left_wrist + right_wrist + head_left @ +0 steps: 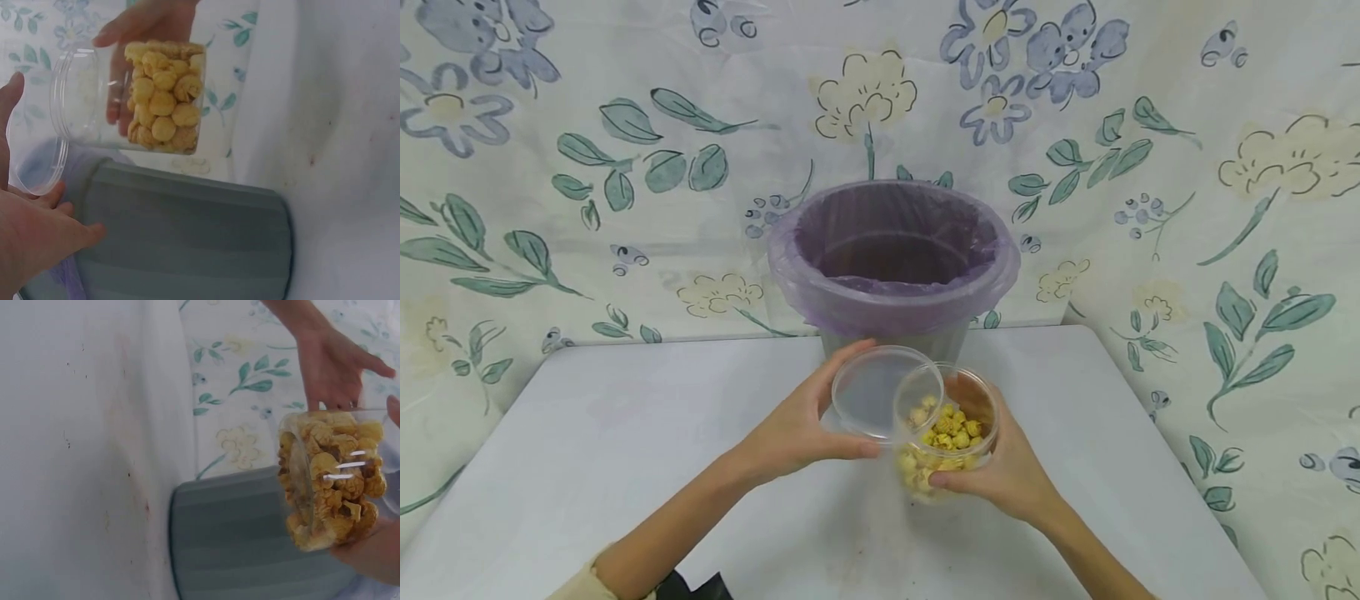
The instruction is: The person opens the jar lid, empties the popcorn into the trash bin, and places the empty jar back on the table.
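Note:
My left hand holds a round clear plastic lid by its edge, thumb and fingers on opposite sides. Around a clear plastic jar, my right hand has its grip, and the jar's mouth is uncovered. Yellow popcorn fills the lower part, up to roughly half its height in the left wrist view. From the head view, the lid overlaps the left side of the jar's mouth. Both are held up over the table, just in front of a bin. Some right-hand fingers are hidden behind the jar.
The grey bin, lined with a translucent purple bag, stands at the back of the white table. Flower-patterned cloth hangs behind and at the sides. A small black object shows near the left forearm at the front edge.

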Action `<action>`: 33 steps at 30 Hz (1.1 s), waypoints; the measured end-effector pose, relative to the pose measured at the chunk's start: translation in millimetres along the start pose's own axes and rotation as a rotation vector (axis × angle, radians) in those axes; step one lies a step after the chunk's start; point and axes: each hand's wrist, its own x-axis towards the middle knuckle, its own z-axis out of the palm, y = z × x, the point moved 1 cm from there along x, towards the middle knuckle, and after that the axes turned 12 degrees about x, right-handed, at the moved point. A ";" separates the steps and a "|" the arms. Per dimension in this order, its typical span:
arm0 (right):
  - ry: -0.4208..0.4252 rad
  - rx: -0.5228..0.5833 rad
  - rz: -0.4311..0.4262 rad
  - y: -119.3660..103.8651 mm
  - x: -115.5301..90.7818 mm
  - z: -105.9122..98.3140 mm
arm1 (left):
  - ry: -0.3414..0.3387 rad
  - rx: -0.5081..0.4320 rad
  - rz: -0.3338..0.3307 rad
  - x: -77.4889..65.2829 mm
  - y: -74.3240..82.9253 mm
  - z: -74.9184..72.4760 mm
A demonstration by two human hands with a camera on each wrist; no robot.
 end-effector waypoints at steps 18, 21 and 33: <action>0.073 -0.066 0.013 1.8 -11.2 -25.4 | 0.076 0.010 -0.020 -25.8 -26.7 -20.2; 0.083 -0.067 0.010 1.5 -12.1 -28.9 | 0.095 0.056 -0.060 -32.0 -34.1 -22.5; 0.112 -0.076 -0.009 -0.1 -13.3 -40.6 | 0.134 0.213 -0.195 -61.2 -64.0 -27.0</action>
